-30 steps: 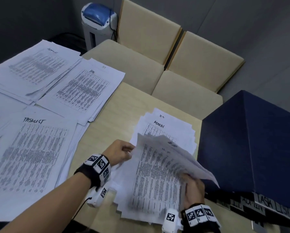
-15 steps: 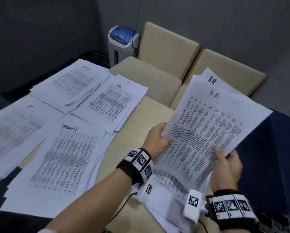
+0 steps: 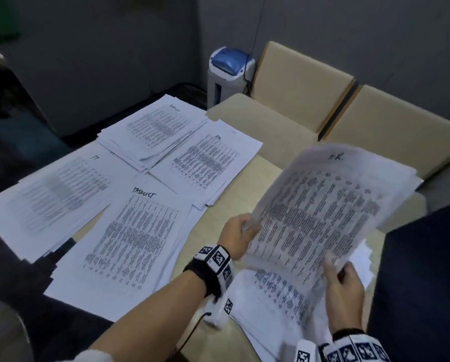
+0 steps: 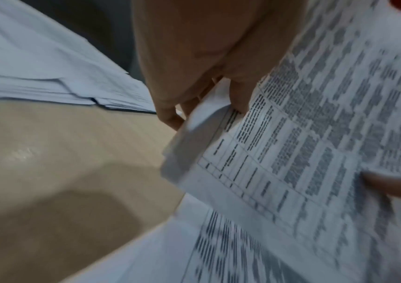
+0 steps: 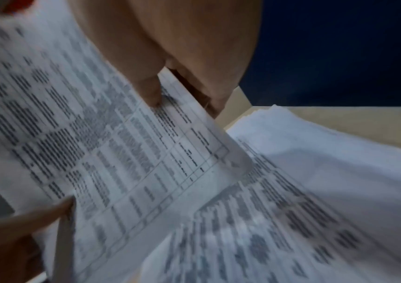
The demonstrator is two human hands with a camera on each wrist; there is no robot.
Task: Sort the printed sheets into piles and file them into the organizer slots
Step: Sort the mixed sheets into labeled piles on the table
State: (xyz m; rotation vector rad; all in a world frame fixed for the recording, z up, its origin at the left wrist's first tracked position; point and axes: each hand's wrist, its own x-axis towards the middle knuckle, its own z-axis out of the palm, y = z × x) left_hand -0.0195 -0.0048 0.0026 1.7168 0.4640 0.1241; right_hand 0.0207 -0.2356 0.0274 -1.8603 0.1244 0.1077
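Overhead, four labelled piles (image 3: 129, 236) cover the counter's (image 3: 213, 223) left half; nothing looks filed in the dark blue organizer (image 3: 424, 283) yet. Closer, the left hand (image 4: 194, 63) pinches the raised HR sheaf (image 4: 315, 134) by its left edge. Opposite, the right hand (image 5: 182, 47) pinches its near right corner, above unsorted sheets (image 5: 315, 172).

Bare forearms, black wristbands (image 3: 205, 270) carrying black-and-white fiducial marker blocks (image 3: 217, 258), white wrist camera (image 3: 220, 309) with thin black cable (image 3: 192, 333).
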